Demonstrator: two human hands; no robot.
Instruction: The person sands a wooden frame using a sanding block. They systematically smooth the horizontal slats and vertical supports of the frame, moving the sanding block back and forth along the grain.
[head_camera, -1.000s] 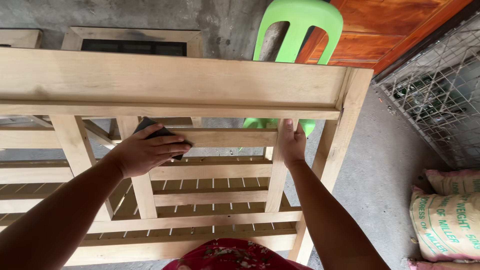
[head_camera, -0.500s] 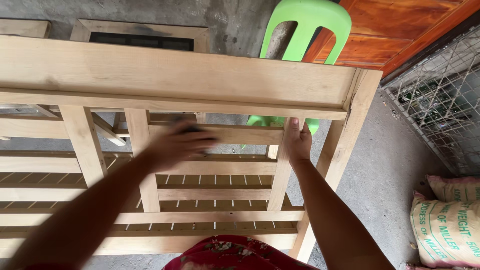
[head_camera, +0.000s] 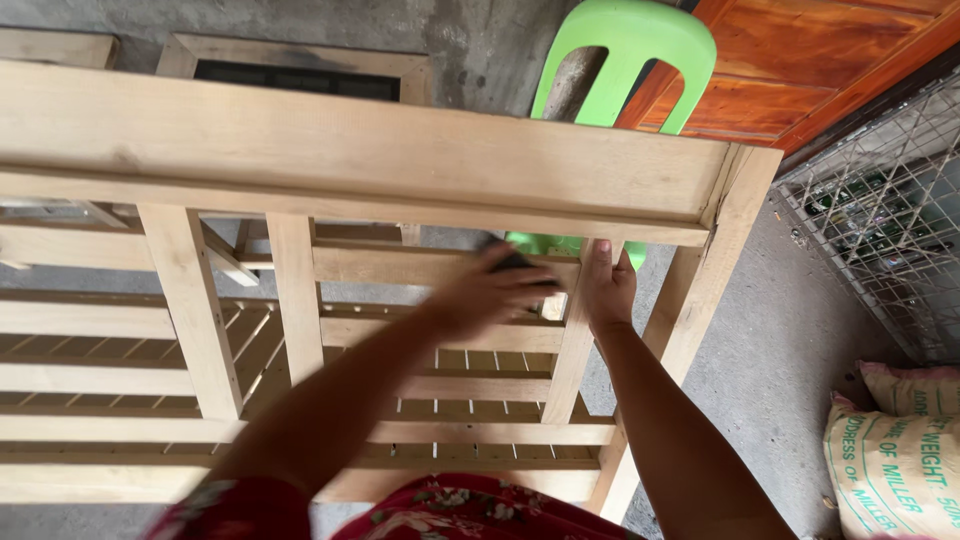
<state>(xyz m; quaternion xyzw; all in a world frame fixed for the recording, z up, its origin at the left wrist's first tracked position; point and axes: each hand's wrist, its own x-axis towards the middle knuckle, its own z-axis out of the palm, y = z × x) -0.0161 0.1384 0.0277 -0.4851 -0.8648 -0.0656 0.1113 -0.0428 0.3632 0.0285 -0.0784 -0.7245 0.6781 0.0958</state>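
A bare pale wooden rack frame (head_camera: 380, 160) with slatted shelves fills the view below me. My left hand (head_camera: 490, 295) is blurred and presses a small dark block (head_camera: 515, 262) onto a horizontal rail (head_camera: 420, 262), close to the right upright post. My right hand (head_camera: 608, 285) grips that upright post (head_camera: 575, 340) just under the top beam. The two hands are almost touching. Most of the dark block is hidden under my fingers.
A green plastic chair (head_camera: 625, 60) stands behind the frame against a concrete wall. An orange-brown wooden door (head_camera: 800, 60) is at the top right, a wire mesh cage (head_camera: 880, 220) to the right, and filled sacks (head_camera: 900, 460) lie on the concrete floor at the lower right.
My left hand has slid the dark block to the right along the rail, from near the middle upright up to my right hand. The right hand kept its grip on the post.
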